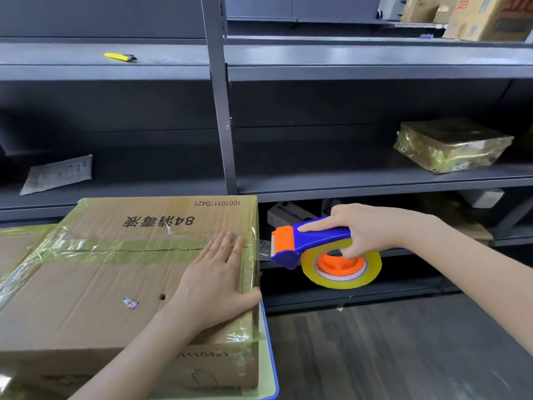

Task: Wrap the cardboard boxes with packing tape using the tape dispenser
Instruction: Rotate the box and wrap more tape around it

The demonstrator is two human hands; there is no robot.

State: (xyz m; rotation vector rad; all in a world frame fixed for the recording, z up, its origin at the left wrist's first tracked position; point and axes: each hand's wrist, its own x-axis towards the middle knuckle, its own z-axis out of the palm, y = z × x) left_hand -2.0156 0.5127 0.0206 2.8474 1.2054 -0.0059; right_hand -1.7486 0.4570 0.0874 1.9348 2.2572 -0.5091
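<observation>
Item, nearest: cardboard box (115,284), brown, printed with black characters and a number, set on a pale surface with a blue rim (270,356); a band of clear tape is laid across its top and its edges are covered in film. The left hand (213,284) is laid flat on the box top by the right edge, fingers straight and close together over the taped band, thumb hooked over the corner of the edge. A short strip of tape (262,249) is stretched from that right edge to the mouth of the tape dispenser (305,241), which is held in the air just beside the box (blue body, orange head). A yellowish tape roll (343,269) on an orange hub is carried beneath it. The right hand (354,229) is closed round the dispenser's handle, forefinger extended along the top, remaining fingers curled underneath. The two hands are kept apart, with the box edge between them. Below and to the right, dark wood-patterned floor (375,356) is seen. Behind, grey metal shelving (375,180) is ranged across the view. On its middle shelf are recorded a parcel wrapped in yellowish film (452,144) at right and a flat grey pouch (57,174) at left. On the shelf above, a small yellow object (119,56) is noted, kind not determined. At top right, further cartons (487,18) are stacked.
</observation>
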